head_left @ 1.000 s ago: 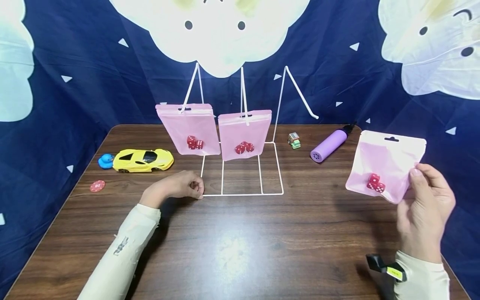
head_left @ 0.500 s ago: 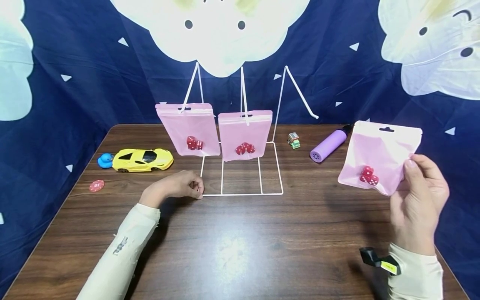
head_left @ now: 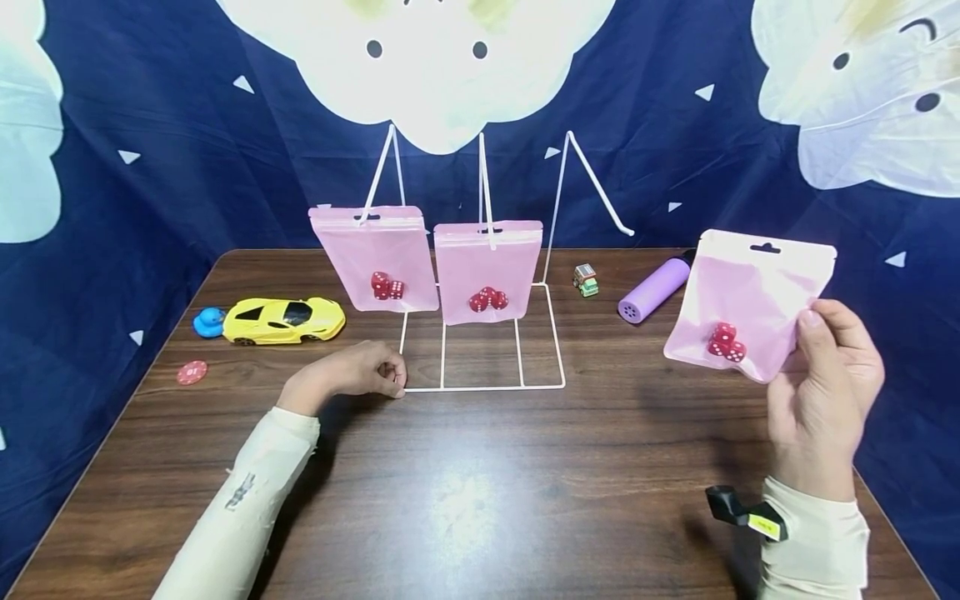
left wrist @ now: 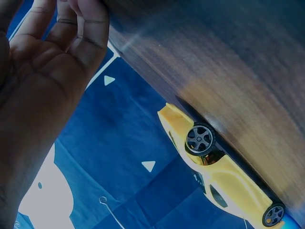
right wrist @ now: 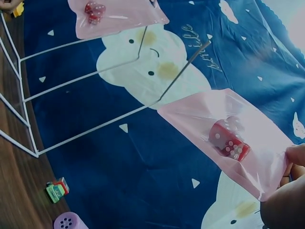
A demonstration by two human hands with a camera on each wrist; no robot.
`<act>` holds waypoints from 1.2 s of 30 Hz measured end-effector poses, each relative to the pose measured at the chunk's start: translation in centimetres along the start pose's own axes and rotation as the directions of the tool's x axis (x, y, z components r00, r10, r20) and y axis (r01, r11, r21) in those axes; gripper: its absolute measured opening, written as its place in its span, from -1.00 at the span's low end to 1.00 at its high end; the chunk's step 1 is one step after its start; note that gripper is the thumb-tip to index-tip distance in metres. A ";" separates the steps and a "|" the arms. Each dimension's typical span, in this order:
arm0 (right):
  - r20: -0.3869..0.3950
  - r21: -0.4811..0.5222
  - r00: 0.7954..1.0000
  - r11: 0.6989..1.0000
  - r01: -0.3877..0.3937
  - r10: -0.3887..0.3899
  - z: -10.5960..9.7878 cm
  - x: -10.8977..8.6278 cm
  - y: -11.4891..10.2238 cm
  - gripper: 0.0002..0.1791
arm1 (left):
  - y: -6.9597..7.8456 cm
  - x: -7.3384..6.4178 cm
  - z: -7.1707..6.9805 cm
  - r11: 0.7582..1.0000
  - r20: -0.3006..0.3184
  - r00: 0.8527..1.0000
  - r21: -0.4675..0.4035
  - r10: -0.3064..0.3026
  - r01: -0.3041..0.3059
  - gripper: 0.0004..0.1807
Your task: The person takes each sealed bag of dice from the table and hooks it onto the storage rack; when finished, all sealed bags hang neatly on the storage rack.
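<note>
My right hand pinches the right edge of a pink zip pouch, held up off the table on the right. Red dice show through its clear front, and a hang slot is cut near its top. At the middle stands a white wire display rack with three arms. One pink pouch with dice hangs on its left arm, another pouch on the middle arm. The right arm bears nothing. My left hand grips the rack's front left corner with curled fingers and thumb.
Left of the rack lie a yellow toy car, a blue rubber duck and a red poker chip. To its right are a small toy truck and a purple hand pump. A dark blue cloth hangs behind the table.
My right hand has brought its pouch leftward and a little up and away from me, so it now overlaps the pump's end. The left hand stays at the rack corner.
</note>
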State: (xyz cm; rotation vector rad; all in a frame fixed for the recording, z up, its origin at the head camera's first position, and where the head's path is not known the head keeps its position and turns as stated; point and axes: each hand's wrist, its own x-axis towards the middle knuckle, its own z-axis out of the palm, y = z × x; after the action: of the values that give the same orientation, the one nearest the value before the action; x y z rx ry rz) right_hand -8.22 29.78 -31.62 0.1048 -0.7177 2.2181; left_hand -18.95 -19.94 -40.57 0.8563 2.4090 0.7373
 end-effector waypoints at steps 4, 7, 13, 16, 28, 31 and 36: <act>0.020 -0.031 1.000 1.000 -0.002 0.003 0.5 -0.3 0.0 -0.84 | 0.1 0.0 0.0 1.000 -0.003 1.000 -0.005 -0.004 0.004 -0.86; 0.037 -0.038 0.999 0.999 -0.013 0.015 0.9 -0.5 0.1 -0.85 | 0.1 0.0 0.0 1.000 -0.001 1.000 -0.009 -0.008 0.008 -0.86; 0.054 0.070 0.995 0.993 -0.093 0.089 1.7 -1.1 0.3 -0.86 | 0.1 -0.1 0.1 1.000 -0.005 1.000 -0.014 -0.004 0.004 -0.85; 0.083 0.062 0.991 0.992 -0.114 0.108 2.1 -1.5 0.5 -0.86 | 0.1 -0.1 0.1 1.000 -0.005 1.000 -0.016 -0.001 0.001 -0.85; 0.177 -0.009 0.970 0.986 -0.166 0.165 3.7 -3.3 2.1 -0.86 | 0.1 -0.1 0.1 1.000 -0.009 1.000 -0.009 -0.006 0.006 -0.86; 0.188 -0.023 0.966 0.984 -0.176 0.177 4.1 -3.3 2.4 -0.85 | 0.0 0.0 0.2 1.000 -0.011 1.000 -0.010 -0.001 0.001 -0.86; 0.205 -0.031 0.960 0.982 -0.186 0.189 4.7 -3.5 2.9 -0.85 | -0.3 0.1 0.3 1.000 -0.016 1.000 -0.007 0.005 -0.005 -0.85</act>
State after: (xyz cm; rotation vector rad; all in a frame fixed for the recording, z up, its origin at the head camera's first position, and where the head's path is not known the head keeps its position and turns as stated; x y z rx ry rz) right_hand -8.57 23.39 -30.10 0.2759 -0.8855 2.4073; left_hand -18.92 -19.99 -41.01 0.8566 2.4173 0.7572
